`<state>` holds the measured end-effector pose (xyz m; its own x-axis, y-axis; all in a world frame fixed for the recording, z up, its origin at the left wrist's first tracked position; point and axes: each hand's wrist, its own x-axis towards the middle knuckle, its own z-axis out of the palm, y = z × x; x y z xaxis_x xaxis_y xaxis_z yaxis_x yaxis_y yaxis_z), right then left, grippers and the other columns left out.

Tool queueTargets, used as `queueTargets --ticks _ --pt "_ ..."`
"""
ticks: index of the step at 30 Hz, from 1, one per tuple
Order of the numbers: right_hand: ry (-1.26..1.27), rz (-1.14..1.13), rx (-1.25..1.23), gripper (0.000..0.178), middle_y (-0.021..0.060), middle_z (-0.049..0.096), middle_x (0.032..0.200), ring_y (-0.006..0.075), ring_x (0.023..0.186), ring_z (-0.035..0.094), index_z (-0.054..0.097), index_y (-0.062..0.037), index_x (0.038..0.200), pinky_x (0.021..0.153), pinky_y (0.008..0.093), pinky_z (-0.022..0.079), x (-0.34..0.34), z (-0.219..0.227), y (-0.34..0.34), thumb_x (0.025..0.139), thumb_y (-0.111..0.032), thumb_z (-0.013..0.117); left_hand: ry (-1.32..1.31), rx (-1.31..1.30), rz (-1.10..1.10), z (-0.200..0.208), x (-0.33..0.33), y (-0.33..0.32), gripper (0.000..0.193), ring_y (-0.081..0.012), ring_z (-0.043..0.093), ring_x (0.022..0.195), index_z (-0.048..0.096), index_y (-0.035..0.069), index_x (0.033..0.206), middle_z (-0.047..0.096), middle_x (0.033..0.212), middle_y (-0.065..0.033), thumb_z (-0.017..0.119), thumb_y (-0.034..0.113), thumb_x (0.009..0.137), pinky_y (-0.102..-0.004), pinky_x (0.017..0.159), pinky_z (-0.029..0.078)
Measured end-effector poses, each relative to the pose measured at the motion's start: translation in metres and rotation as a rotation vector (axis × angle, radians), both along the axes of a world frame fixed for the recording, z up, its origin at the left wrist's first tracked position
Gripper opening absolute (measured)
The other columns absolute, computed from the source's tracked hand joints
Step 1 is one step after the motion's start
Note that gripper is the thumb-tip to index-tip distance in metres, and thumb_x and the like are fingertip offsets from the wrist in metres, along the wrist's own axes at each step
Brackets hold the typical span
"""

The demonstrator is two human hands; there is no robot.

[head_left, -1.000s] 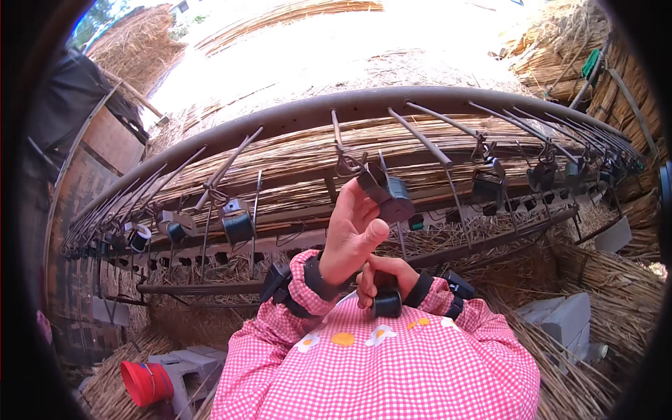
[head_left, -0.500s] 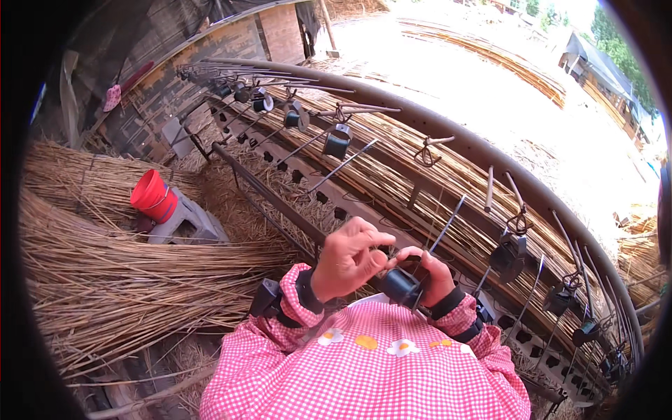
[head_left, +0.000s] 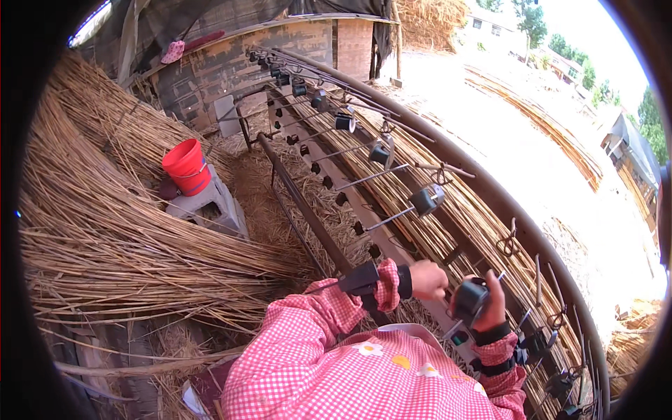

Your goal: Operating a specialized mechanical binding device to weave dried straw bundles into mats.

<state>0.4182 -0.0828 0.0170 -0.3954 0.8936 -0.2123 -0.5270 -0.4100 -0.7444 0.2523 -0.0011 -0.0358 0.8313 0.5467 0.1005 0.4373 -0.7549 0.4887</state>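
Note:
My right hand [head_left: 494,305] is wrapped round a dark spool [head_left: 471,299] that looks wound with black or dark green thread. A thin metal rod sticks out at the spool's end. To the left of it, my left hand [head_left: 428,280] is closed with its fingers curled in. A small gap parts it from the spool, and whatever its fingers may pinch is too small to make out. Both hands are over the near side of a long rack, where a bundle of reeds [head_left: 413,231] lies along the frame. Similar spools [head_left: 427,200] hang along the rack on wire hooks.
A curved metal pipe [head_left: 483,183] runs along the rack's far side. Thin metal rods jut toward me. On the left, a red bucket [head_left: 187,168] stands on a concrete block [head_left: 210,207] beside large reed piles [head_left: 126,245]. A metal bar [head_left: 301,203] runs along the rack's near side.
My hands have come apart; before, they met at the spool. The spool and my right hand appear farther right and lower. The whole view has shifted, showing more of the rack's far-left end.

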Motion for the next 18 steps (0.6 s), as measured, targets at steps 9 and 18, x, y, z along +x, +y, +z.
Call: queueTargets --ticks 9,18 --pt "-0.917 -0.895 0.671 0.042 0.0100 0.061 0.094 0.0237 0.082 0.059 0.058 -0.0059 0.094 0.072 0.0361 0.051 0.106 -0.144 0.146 0.079 -0.043 0.046 -1.320 -1.615 0.008 -0.017 0.107 0.086 0.041 -0.0186 0.053 0.101 0.038 0.004 0.124 0.048 0.119 -0.0064 0.044 0.006 0.084 -0.0309 0.083 0.047" --pt "0.055 -0.334 0.119 0.039 0.0102 0.052 0.113 0.0240 0.101 0.051 0.045 -0.0052 0.116 0.089 0.0374 0.039 0.090 -0.092 0.123 0.085 -0.030 0.041 -0.890 -0.348 0.397 -0.002 0.115 0.072 0.056 -0.0320 0.059 0.082 0.051 0.003 0.111 0.060 0.087 -0.0191 0.065 0.026 0.062 -0.0362 0.074 0.046"
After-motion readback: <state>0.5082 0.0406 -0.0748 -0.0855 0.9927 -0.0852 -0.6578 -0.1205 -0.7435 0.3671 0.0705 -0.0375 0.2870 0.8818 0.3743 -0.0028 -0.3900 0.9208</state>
